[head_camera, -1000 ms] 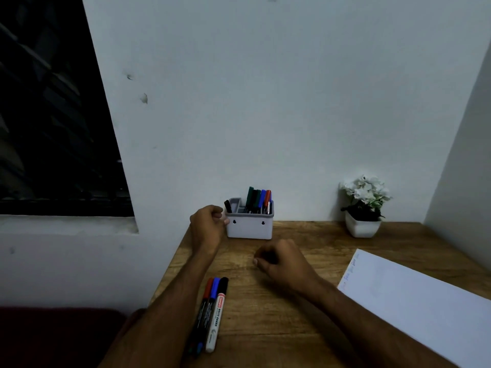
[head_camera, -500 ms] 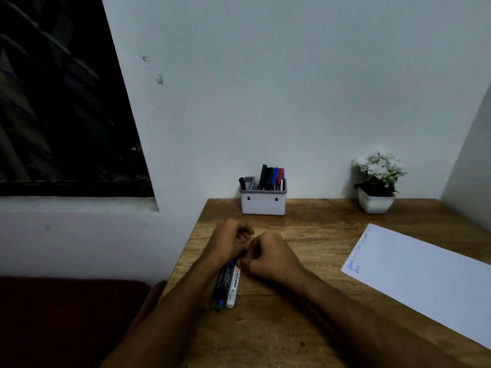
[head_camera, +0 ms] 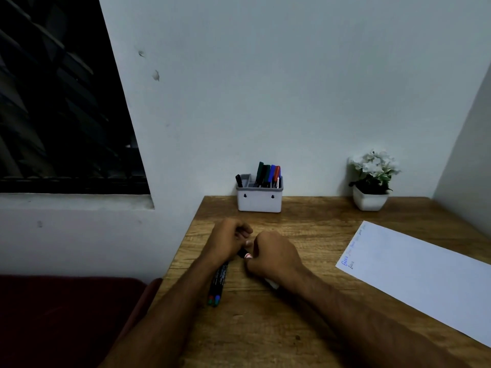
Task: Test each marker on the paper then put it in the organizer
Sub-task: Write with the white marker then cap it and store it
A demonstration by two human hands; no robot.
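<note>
My right hand (head_camera: 275,257) is closed around a white marker (head_camera: 271,283); its white tail shows under the wrist and its black cap (head_camera: 242,253) pokes out to the left. My left hand (head_camera: 228,239) is curled right beside it, fingertips pinching that cap. Two dark markers (head_camera: 219,282) lie side by side on the desk under my left wrist. At the back of the desk, against the wall, stands the white organizer (head_camera: 259,202) with several markers upright in it. The white paper (head_camera: 425,277) lies to the right, with small coloured scribbles at its near-left corner.
A small white pot of white flowers (head_camera: 370,200) stands at the back right. The wooden desk (head_camera: 265,328) ends at its left edge just beside my left arm. A wall closes off the right side.
My left hand came back from the organizer and met my right hand over the markers. The white marker has left its place beside the two dark ones and is in my right hand.
</note>
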